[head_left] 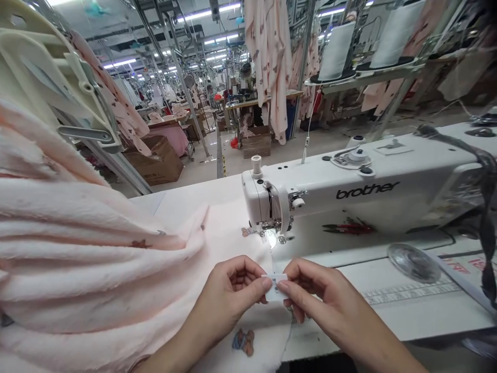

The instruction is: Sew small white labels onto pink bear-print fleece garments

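Note:
Between both hands is a small white label [275, 294] with dark print on it. My left hand [235, 287] pinches its left side between thumb and fingers. On the right side, my right hand [310, 290] grips it the same way. Below and to the left lies a fluffy pale pink fabric [229, 248] with small bear prints, its right edge running up to the needle area. The white sewing machine [310, 191] stands just beyond my hands, its lamp lighting the cloth by the presser foot.
Red-handled snips [351, 228] lie behind the machine arm's opening. A round clear dish [413, 262] rests on the table at right, near a printed ruler strip [407, 296]. White thread cones [336, 49] stand above. A cream plastic hanger clamp [58, 77] hangs at upper left.

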### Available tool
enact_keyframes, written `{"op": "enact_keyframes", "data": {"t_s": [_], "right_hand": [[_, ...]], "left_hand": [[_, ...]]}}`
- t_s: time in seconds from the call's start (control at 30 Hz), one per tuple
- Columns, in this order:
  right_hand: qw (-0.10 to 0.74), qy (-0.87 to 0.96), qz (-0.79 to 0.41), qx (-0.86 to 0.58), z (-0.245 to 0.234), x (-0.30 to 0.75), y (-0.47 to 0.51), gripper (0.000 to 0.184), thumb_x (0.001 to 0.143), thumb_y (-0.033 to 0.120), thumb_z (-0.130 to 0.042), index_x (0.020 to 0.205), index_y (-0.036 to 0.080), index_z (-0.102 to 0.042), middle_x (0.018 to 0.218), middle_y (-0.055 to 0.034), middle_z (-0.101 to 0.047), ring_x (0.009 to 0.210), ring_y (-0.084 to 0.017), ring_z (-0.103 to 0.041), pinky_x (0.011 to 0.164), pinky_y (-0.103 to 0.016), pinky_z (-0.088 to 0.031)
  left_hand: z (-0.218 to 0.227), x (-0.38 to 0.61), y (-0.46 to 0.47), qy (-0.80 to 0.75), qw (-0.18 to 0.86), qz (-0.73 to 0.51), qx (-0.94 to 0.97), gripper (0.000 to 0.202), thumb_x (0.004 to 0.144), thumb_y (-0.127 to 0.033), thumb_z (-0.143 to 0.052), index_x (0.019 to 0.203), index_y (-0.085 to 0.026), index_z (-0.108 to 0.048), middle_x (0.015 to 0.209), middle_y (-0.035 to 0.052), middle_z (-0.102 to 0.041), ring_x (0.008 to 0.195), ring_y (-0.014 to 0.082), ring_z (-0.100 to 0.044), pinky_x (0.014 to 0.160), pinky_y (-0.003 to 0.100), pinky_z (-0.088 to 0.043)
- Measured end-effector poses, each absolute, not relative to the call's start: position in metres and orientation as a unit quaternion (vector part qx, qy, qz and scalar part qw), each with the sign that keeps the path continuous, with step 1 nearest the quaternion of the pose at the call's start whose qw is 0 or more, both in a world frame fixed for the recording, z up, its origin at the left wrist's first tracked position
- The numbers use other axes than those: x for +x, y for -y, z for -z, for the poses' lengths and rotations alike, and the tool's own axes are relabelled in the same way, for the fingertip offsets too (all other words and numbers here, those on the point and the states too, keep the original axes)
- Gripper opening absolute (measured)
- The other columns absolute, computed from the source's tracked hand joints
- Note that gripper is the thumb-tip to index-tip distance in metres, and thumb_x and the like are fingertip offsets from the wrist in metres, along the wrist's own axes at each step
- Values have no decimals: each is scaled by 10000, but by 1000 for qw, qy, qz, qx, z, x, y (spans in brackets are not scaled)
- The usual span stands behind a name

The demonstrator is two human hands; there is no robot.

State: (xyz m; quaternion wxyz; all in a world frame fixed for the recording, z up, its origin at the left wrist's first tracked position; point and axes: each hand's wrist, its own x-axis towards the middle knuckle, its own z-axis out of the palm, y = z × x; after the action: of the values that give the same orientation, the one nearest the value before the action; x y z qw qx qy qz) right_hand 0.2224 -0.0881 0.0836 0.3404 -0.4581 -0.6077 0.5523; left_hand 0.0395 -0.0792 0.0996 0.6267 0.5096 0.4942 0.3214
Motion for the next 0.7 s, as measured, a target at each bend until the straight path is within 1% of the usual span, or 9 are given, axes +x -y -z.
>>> {"op": "enact_keyframes", "data": {"t_s": [0.17,0.23,0.27,0.37,0.43,0.47,0.53,0.6,0.7], "right_hand": [[342,606,-551,-460,-83,226,91,300,902,422,-527,719,186,-511,586,33,-519,553,-99,-509,551,-210,-397],[342,627,-524,-463,-77,231,92,270,915,406,-516,758,188,-535,609,30,-535,569,-103,-527,549,-210,-411],[346,649,-490,-467,-71,234,91,231,924,383,-508,806,190,-557,647,23,-559,599,-109,-548,562,-213,-425],[371,755,-278,-463,-43,240,89,142,944,269,-485,989,197,-599,850,-26,-629,776,-147,-600,665,-256,-486],[369,822,-104,-421,-20,238,86,191,939,171,-464,1072,162,-601,984,-78,-642,928,-195,-604,769,-328,-513],[361,845,-35,-393,-10,236,85,223,933,136,-458,1107,134,-597,1051,-107,-641,1012,-224,-592,827,-371,-514],[337,874,45,-348,7,231,85,264,928,107,-451,1156,81,-581,1145,-144,-626,1141,-264,-546,925,-436,-493],[323,885,66,-329,17,227,86,268,930,113,-447,1154,58,-582,1161,-152,-625,1177,-272,-529,967,-451,-481],[336,876,53,-341,22,225,89,212,905,93,-464,1058,78,-610,1088,-139,-647,1131,-262,-558,990,-448,-474]], "left_hand": [[-98,40,83,-504,618,-309,518,254,752,-372,-711,743,-141,-603,665,22,-613,640,118,-581,612,196,-461],[-103,36,77,-517,572,-301,561,238,771,-376,-682,734,-150,-616,658,25,-626,632,127,-584,599,199,-448],[-106,34,72,-531,519,-303,597,220,780,-369,-669,730,-158,-629,659,26,-635,630,131,-585,597,202,-439],[-107,30,45,-589,312,-283,690,155,804,-328,-638,739,-191,-670,700,24,-670,651,154,-599,618,226,-413],[-98,31,26,-614,250,-222,715,120,800,-293,-639,735,-202,-681,741,33,-688,701,190,-622,638,251,-403],[-91,32,18,-613,248,-188,726,108,799,-273,-637,731,-200,-680,769,43,-691,732,209,-629,649,264,-401],[-72,33,7,-575,255,-153,762,87,800,-221,-629,728,-190,-666,842,61,-682,792,231,-625,676,281,-403],[-54,32,3,-515,257,-160,802,91,814,-183,-605,729,-183,-637,905,67,-653,863,232,-602,717,289,-412],[-37,24,1,-455,277,-170,829,101,846,-174,-566,755,-187,-607,922,61,-627,959,230,-562,814,313,-419]]}}
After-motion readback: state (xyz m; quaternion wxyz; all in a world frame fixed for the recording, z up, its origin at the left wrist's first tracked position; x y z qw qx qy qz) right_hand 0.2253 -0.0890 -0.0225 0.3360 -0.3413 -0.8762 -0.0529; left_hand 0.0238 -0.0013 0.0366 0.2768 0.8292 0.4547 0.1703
